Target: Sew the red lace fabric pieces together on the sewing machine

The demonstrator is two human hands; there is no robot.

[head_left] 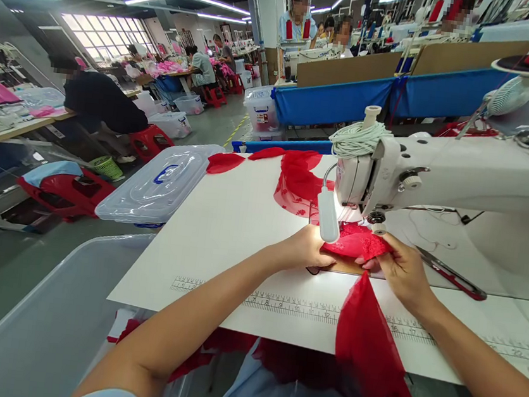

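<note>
Red lace fabric (357, 242) lies under the head of a white sewing machine (444, 168). My left hand (305, 248) grips its left edge, fingertips partly hidden by the fabric and the small lamp (327, 215). At its right edge, my right hand (403, 265) pinches the cloth between thumb and fingers. A red fabric panel (367, 344) hangs from near the right hand over the table's front edge toward my lap. Behind the needle area, more red fabric (297, 183) is spread on the white table (226, 239). The needle itself is hidden.
Thread snips or a cutter (456, 276) with a dark red handle lies right of my right hand. A printed ruler (281, 303) runs along the table front. At left are a clear lid (166, 181) and a large plastic bin (61, 303). People work at other machines beyond.
</note>
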